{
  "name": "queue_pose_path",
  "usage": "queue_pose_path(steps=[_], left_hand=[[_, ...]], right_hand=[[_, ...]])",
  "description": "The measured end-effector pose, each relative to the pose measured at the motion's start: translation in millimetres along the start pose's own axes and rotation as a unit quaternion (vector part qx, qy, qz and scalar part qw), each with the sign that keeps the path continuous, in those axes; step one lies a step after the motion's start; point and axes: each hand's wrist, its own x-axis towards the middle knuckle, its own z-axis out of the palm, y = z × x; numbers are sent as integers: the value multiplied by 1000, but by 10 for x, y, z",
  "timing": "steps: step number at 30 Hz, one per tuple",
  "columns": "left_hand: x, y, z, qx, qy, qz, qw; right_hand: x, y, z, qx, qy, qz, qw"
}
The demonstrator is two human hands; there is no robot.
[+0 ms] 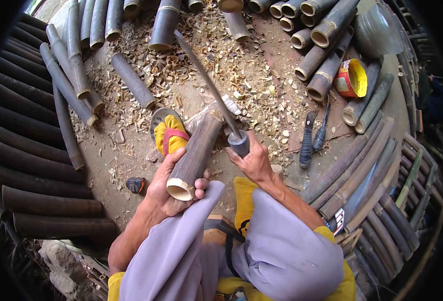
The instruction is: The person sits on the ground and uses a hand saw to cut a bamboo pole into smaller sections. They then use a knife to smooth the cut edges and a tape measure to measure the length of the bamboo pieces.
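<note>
My left hand [166, 186] is wrapped round a dark bamboo tube [197, 145], which slants away from me above my lap. The tube's near end shows a pale, hollow rim. In my right hand [253, 158] is a long, narrow metal-bladed tool [206, 80], gripped by its round grey handle. Its blade points up and to the left, passing close by the tube's far end; whether they touch, I cannot tell. Beneath that far end lies a pale piece of wood, partly hidden. My foot in a yellow sock and a sandal [170, 133] is just left of the tube.
Wood chips [181, 70] cover the ground ahead. Stacked bamboo tubes [46, 175] line the left, with more tubes [327, 75] at the far right. A red and yellow container [351, 79], two dark-handled tools [307, 140], a saw [360, 193] and a tape measure [135, 184] lie around me.
</note>
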Motion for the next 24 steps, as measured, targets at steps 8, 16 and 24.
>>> queue_pose_path(steps=[8,16,24], left_hand=[[15,-43,-24,37,2,-14,999],[248,71,-12,452,-97,266,846],[435,535,169,341,-117,659,660]], right_hand=[[61,308,41,-42,-19,22,999],[-239,52,-216,173,141,105,969],[-360,56,-209,136,84,111,981]])
